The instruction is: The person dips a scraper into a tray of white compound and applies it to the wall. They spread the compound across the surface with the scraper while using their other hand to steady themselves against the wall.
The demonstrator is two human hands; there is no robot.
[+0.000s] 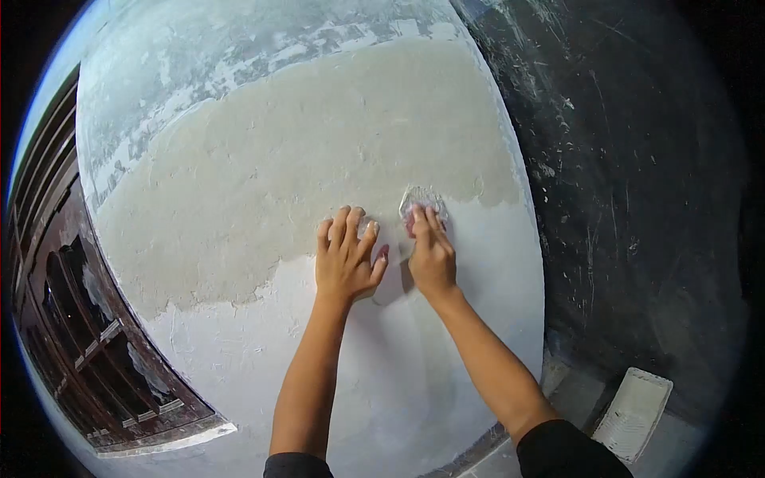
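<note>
Both my arms reach up to a wall with a beige patch [319,135] above a white coated area [239,350]. My right hand [433,259] is closed on a putty-smeared scraper [422,199], whose blade lies against the wall near the lower edge of the beige patch. Just to its left, my left hand [345,259] has its fingers spread, with white smears on the fingertips. Something reddish and partly clear shows behind its thumb and fingers; I cannot make out what it is or whether the hand holds it.
A dark wooden window frame with bars [88,350] is set in the wall at the left. Beyond the wall's right edge stands a dark, scratched surface [637,183]. A white paint tray [635,410] lies on the floor at the lower right.
</note>
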